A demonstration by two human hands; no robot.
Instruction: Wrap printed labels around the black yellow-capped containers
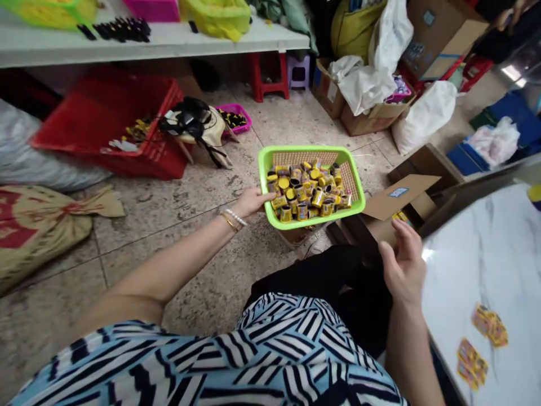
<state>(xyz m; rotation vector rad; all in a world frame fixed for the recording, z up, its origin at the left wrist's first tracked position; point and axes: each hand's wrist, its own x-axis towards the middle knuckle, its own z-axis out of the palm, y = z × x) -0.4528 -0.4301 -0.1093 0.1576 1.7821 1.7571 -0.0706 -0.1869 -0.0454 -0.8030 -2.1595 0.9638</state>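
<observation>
My left hand [252, 202] grips the near left rim of a green-rimmed plastic basket [311, 222], thumb over the edge. Inside the basket lie many small yellow cylinders [301, 194] with printed labels, some showing dark open ends. To the right, my right hand [404, 259] hangs in the air with fingers apart and nothing in it. It is close to an opened cardboard box [399, 197] and the edge of a white marbled table [477, 265].
Small printed yellow-orange pieces [490, 324] lie on the marbled table. On the left stand a red crate [105, 129], a small stool [207, 132] and a tied sack [46, 231]. A white bench [169, 45], cardboard boxes [367, 115] and a white bag [425, 115] are farther back.
</observation>
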